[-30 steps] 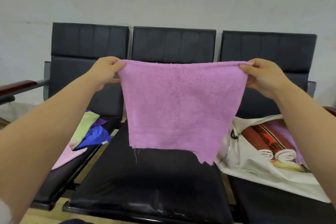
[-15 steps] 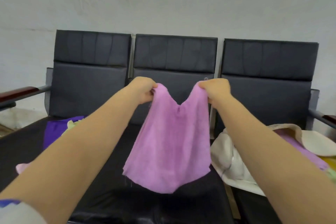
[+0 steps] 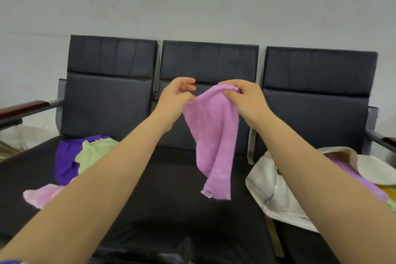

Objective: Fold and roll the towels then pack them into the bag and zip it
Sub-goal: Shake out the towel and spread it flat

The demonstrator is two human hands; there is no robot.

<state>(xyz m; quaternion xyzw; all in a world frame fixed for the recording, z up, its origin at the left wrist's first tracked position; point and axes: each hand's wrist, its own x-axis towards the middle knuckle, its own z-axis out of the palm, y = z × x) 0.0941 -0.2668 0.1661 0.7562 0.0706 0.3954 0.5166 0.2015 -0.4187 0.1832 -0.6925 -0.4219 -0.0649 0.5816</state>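
Head view: my right hand (image 3: 243, 97) pinches the top of the purple towel (image 3: 214, 135), which hangs doubled over the middle seat (image 3: 171, 203). My left hand (image 3: 175, 98) is loose-fingered, right at the towel's edge. The white bag (image 3: 270, 184) sits on the right seat.

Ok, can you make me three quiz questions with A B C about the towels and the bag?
1. Where is the white bag? A floor, B left seat, C right seat.
2. What colour is the held-up towel? A pink, B green, C yellow.
3. Is the bag A zipped shut, B open, C upside down?
Answers: 1 C, it lies on the right seat; 2 A, the right hand pinches a pink towel; 3 B, its mouth gapes with towels showing inside.
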